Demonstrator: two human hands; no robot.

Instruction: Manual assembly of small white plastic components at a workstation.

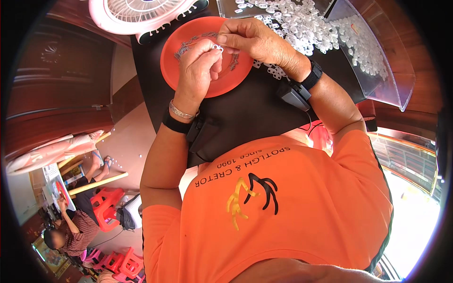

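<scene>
Over a round orange-red plate [172, 78], my two hands meet. Between the thumb and fingers of my left hand [196, 66] is a small white plastic piece with round holes [217, 48]. My right hand [250, 40] comes in from the right with thumb and forefinger pinched, close to the white piece. Whatever those fingertips hold is too small to make out. Small grey pieces [207, 35] lie on the plate, partly hidden behind my hands; their kind is unclear. Both wrists wear black straps with dark devices.
A heap of small white plastic pieces [302, 23] spreads over the black table [240, 120] and into a clear tray [401, 89] at the right. A white-and-pink fan [141, 14] stands at the far left. Another person [80, 231] sits at lower left near red stools [106, 207].
</scene>
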